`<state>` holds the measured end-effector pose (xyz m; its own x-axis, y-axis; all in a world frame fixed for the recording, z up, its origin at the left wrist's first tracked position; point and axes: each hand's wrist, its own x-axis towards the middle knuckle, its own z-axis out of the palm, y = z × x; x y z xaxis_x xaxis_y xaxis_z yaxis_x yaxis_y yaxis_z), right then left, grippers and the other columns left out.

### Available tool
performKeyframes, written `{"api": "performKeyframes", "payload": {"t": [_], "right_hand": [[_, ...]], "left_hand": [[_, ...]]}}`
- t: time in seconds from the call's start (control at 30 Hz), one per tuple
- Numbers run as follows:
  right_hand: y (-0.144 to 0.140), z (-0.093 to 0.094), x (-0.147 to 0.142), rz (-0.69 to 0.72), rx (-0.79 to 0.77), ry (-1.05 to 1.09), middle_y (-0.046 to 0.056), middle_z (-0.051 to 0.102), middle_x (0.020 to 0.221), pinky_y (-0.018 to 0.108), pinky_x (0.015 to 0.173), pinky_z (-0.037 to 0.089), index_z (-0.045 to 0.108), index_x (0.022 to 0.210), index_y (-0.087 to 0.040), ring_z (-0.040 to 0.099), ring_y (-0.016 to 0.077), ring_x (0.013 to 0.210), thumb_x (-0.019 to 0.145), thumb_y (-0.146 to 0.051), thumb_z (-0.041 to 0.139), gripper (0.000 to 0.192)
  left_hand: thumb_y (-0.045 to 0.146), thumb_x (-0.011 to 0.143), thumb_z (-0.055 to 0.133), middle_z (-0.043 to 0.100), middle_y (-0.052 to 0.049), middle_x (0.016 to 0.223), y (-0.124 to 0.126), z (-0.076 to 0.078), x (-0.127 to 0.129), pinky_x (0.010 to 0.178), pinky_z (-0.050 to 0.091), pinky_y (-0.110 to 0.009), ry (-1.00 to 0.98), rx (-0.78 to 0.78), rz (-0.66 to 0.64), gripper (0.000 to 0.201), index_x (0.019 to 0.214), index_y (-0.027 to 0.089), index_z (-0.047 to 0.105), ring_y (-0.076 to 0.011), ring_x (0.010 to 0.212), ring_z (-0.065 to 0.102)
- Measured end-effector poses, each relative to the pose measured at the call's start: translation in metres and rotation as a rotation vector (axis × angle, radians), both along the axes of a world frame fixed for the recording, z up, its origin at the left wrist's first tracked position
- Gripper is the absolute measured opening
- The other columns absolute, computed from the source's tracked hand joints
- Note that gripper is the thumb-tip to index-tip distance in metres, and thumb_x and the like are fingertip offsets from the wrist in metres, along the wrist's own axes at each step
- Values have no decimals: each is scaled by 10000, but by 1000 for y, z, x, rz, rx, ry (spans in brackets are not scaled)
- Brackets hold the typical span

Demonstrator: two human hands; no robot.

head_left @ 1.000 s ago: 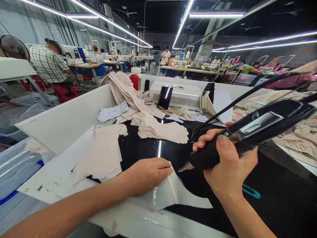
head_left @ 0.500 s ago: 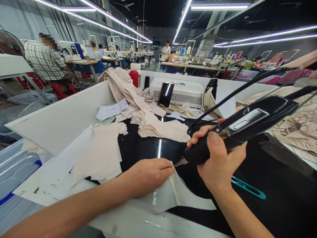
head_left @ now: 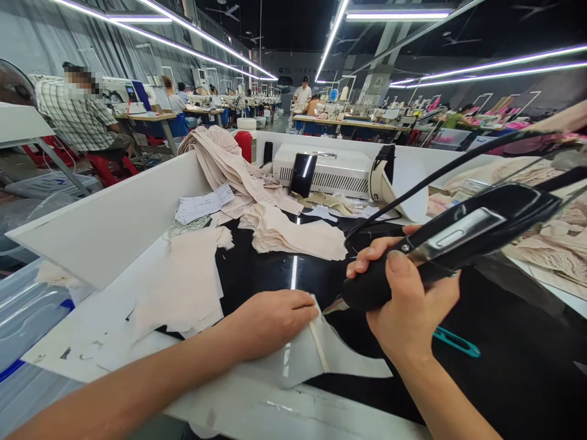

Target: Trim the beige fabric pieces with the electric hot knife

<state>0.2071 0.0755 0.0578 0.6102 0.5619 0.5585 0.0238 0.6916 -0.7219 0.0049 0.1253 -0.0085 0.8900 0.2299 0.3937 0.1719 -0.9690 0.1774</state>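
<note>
- Your right hand [head_left: 408,305], right of centre in the frame, is wrapped tight around the black handle of a corded cutting tool [head_left: 440,247]; its metal tip points down and left, just beside the top corner of the pale fabric piece [head_left: 330,357]. Held low and angled like that, the tip can, I judge, meet the fabric edge closely.
- Your left hand [head_left: 270,321], at lower centre, lies flat with fingers together, palm pressing the fabric piece onto the desk [head_left: 257,269], likely to keep it from sliding. It grips nothing.
- The fabric piece sits at lower centre on the glossy black surface, a narrow strip running along its edge beneath your fingertips.
- A teal clipper [head_left: 456,342] lies on the desk just right of your right wrist, within easy reach.
- A stack of cut beige pieces [head_left: 293,235] sits above the hands at mid frame, with more loose pieces [head_left: 183,281] at left.
- Printed paper slips [head_left: 204,205] lie at upper left; their writing is too small to read.
- A white box machine [head_left: 328,168] stands at the back, and no brand on it is legible.
- People sit at sewing stations in the background.
</note>
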Motion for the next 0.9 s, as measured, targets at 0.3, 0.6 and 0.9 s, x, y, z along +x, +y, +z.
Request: {"api": "performKeyframes", "payload": {"t": [0.3,0.6,0.9], "right_hand": [[-6,4,5,-50,6,-11,-59,723,868,322,541,642,676,1162,-287,693,172,613,904,-480,1027,476],[-9,4,10,-49,16,23,-65,735,852,294,548,637,655,1063,-282,685,154,617,876,-475,1053,481],[-1,-3,-2,22,24,-23,-75,767,861,300,601,664,662,1117,-280,717,146,614,954,-516,1029,466]], "left_hand": [[210,1276,522,844,-130,1426,5,0,-3,1100,714,-323,-26,5,-18,279,1327,167,793,-226,1251,853],[205,1275,534,848,-127,1244,1,13,3,1065,716,-361,-10,-6,-70,300,1247,145,826,-233,1119,838],[213,1260,579,827,-114,1286,-3,9,-5,1037,712,-324,17,-42,-56,236,1271,168,810,-227,1156,828]]}}
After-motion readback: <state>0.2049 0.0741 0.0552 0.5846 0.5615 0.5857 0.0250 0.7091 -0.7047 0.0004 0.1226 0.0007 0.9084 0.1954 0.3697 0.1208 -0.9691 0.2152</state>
